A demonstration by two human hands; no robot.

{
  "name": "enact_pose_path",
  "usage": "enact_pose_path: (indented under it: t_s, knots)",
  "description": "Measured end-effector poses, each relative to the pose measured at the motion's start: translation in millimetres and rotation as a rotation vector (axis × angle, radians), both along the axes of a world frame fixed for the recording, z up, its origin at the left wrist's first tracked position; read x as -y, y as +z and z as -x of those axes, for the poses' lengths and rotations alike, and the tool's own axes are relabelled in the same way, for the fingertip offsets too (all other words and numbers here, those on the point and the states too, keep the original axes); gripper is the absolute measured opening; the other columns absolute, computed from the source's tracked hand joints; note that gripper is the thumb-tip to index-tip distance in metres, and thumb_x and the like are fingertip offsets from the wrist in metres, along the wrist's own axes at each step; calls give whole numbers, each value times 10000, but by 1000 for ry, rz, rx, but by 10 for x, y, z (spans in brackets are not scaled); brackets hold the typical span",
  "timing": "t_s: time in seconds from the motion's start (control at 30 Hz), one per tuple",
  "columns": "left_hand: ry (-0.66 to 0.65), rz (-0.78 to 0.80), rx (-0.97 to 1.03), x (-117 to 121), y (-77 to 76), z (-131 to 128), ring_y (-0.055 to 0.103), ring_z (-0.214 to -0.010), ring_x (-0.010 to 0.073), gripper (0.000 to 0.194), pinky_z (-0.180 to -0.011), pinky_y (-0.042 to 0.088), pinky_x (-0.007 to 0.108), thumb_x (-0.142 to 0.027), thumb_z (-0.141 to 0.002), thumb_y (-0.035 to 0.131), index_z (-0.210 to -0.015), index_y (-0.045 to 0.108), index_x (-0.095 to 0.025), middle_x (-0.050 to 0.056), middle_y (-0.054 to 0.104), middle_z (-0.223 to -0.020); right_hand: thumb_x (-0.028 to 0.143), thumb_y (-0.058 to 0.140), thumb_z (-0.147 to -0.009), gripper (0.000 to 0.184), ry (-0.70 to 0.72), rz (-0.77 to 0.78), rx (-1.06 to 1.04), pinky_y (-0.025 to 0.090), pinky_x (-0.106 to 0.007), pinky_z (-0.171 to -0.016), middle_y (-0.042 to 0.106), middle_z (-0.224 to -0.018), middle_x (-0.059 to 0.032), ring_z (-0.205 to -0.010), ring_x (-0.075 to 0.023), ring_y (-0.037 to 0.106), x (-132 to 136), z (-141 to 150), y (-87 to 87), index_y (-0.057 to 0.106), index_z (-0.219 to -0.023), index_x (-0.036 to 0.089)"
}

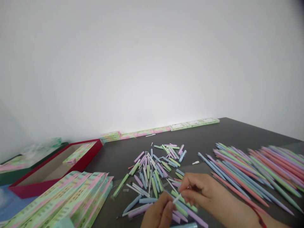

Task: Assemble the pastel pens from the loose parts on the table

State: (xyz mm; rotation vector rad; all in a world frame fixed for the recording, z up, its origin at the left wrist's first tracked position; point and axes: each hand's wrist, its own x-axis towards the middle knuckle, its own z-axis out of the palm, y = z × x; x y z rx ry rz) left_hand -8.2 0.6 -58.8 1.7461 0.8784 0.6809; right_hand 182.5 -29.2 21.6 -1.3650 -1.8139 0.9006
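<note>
Both hands are low in the head view, above a loose heap of pastel pen parts [155, 182]. My left hand [158, 211] pinches a thin white stick-like piece [177, 199], which points up toward the right hand. My right hand [201, 193] has its thumb and forefinger pressed together close to the other end of that piece. A tiny dark or shiny bit shows at these fingertips, too small to name. Under and around the hands lie green, purple and blue barrels and caps, with several thin white rods among them.
Long pastel pencil-shaped pens [251, 172] lie in rows at the right. Printed flat boxes [64, 199] are stacked at the front left, beside a red box [95, 146] and a dark green box [9, 176]. More printed boxes [178, 126] line the wall.
</note>
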Motion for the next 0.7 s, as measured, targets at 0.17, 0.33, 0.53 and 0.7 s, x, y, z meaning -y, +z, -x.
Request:
enact_pose_path:
  t_s: [0.17, 0.33, 0.53, 0.7]
  knots:
    - [55, -237, -207, -30, -28, 53, 422, -536, 149, 422, -529, 283, 262, -551, -872, 242, -772, 487, -223, -17, 455, -598, 169, 505, -785, 86, 8, 138, -240, 387, -212, -500, 574, -594, 17, -528, -117, 512, -80, -8, -188, 537, -707, 188]
    - [73, -355, -339, -29, -19, 34, 472, -544, 150, 299, -537, 302, 251, -379, -889, 297, -781, 529, -226, -6, 527, -615, 198, 506, -802, 116, 23, 136, -287, 401, -210, -511, 577, -605, 13, -529, -111, 515, -78, 42, -313, 516, -687, 187]
    - [116, -416, -325, -61, -8, -8, 458, -519, 135, 219, -507, 293, 226, -271, -875, 312, -721, 463, -231, -31, 483, -581, 306, 547, -823, 161, 62, 31, -7, 406, -213, -531, 586, -633, 19, -569, -122, 534, -286, -115, -100, 600, -911, 182]
    - [154, -517, -378, -63, 36, -23, 497, -525, 137, 212, -499, 297, 225, -223, -877, 309, -734, 466, -228, -25, 523, -592, 215, 420, -893, 252, 195, -422, 637, 428, -258, -598, 661, -763, -46, -664, -156, 586, -857, 234, 302, 630, -1010, 137]
